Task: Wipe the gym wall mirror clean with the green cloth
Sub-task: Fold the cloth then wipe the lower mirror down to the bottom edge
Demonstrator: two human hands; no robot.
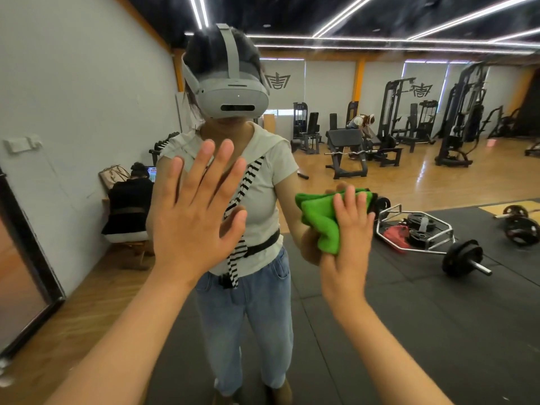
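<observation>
Progress looks mid-wipe: your right hand (347,238) presses the green cloth (320,217) to the mirror (409,302) with straight fingers, your left hand (193,220) held flat, fingers spread.

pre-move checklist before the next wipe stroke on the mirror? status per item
1. Green cloth under right hand: ok, straight fingers press on it.
2. Cloth against the mirror: ok, it meets its own reflection.
3. Cloth spread flat: not ok, bunched in folds.
4. Left hand clear of the cloth: ok, apart from it on the left.
5. Left hand off the mirror: not ok, palm flat on it, may leave prints.
6. Smears remaining: cannot tell.
</observation>
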